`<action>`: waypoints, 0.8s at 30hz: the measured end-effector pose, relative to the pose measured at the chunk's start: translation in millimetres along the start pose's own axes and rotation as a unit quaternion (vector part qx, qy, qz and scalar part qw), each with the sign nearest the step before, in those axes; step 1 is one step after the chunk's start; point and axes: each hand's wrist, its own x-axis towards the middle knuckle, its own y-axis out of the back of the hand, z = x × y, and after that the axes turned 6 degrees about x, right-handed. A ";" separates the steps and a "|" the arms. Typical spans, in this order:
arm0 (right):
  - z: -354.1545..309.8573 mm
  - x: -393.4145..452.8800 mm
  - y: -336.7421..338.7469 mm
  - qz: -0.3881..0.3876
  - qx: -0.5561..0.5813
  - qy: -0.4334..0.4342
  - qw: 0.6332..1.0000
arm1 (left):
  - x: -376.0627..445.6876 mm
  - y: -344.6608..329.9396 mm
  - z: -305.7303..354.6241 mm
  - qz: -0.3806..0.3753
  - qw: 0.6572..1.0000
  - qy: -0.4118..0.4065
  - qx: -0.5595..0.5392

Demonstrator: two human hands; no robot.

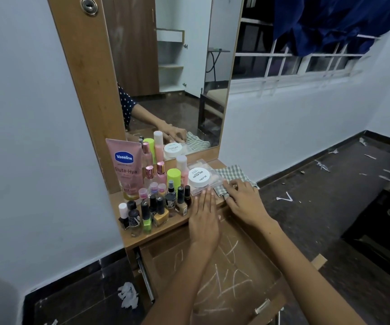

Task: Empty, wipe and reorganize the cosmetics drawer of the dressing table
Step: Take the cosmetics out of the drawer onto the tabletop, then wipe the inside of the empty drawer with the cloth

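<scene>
A: How many things stand on the bench (pixel 177 222)?

B: One pink tube (pixel 127 168), one white jar (pixel 198 177) on one clear case (pixel 206 184), one checked cloth (pixel 232 178), and a crowd of small bottles (pixel 156 207). I count about ten nail polishes in front, but they overlap, so I cannot be exact.

A: Any writing?

B: The tube reads "Vaseline" and "Gluta-Hya". The jar lid reads "NAIL POLISH"; the smaller print is too blurred.

A: And the hands?

B: The left hand (pixel 204 216) is flat, fingers straight and together, fingertips touching the front edge of the case. The right hand (pixel 244 201) has curled fingers gripping the near edge of the cloth, which lies just beside the case at the bench's right end.

A: The drawer (pixel 212 273)?

B: One, pulled out below the bench, its floor bare with white chalky scribbles.
</scene>
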 end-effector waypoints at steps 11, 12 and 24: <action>-8.1 -8.8 5.4 0.004 -0.063 0.007 0.998 | -2.3 -5.3 -2.2 0.023 1.000 -0.003 0.009; -7.6 -8.5 7.1 0.001 -0.074 0.009 0.997 | -2.5 -6.3 -2.4 0.025 1.000 -0.006 0.015; 4.6 -7.3 5.7 -0.060 0.017 0.009 0.998 | 0.3 -11.0 -3.7 0.024 0.999 -0.017 0.032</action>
